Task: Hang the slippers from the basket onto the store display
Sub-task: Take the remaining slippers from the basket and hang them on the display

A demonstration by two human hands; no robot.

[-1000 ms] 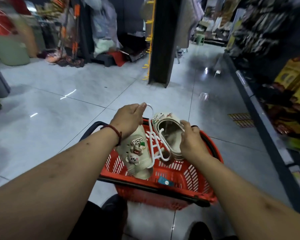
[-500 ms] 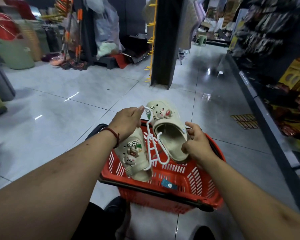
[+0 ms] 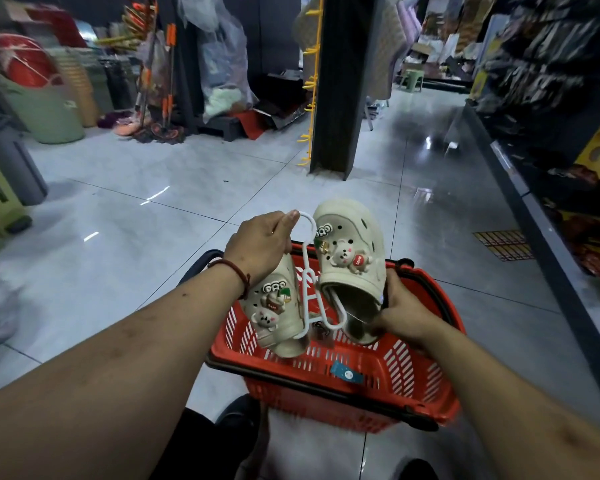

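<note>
Both arms reach forward and down over the red basket (image 3: 388, 379), which sits on the tiled floor (image 3: 125, 244). The left hand (image 3: 262, 239) is knuckles-up, its fingers curled round the top hook of a white hanger (image 3: 307, 271), with the thumb tip pressed against the hook's curve. A dark red cord (image 3: 238, 275) circles that wrist.

One cream slipper (image 3: 278, 310) hangs toe-down just under this hand, its bear charms facing up. It dangles above the basket's left side.

The right hand (image 3: 404, 311) comes in from the lower right, palm turned inward, and grips the heel end of the other slipper (image 3: 352, 254). That slipper is tilted with its toe up and away, and a lower loop of the hanger reaches into its opening. Both slippers are held in the air over the basket, not in it.

A small blue tag (image 3: 347, 374) lies inside the basket. Well ahead stands a dark pillar (image 3: 343, 84) with yellow hooks (image 3: 310, 86) down its left edge. Stocked shelves (image 3: 551, 109) run along the right.
</note>
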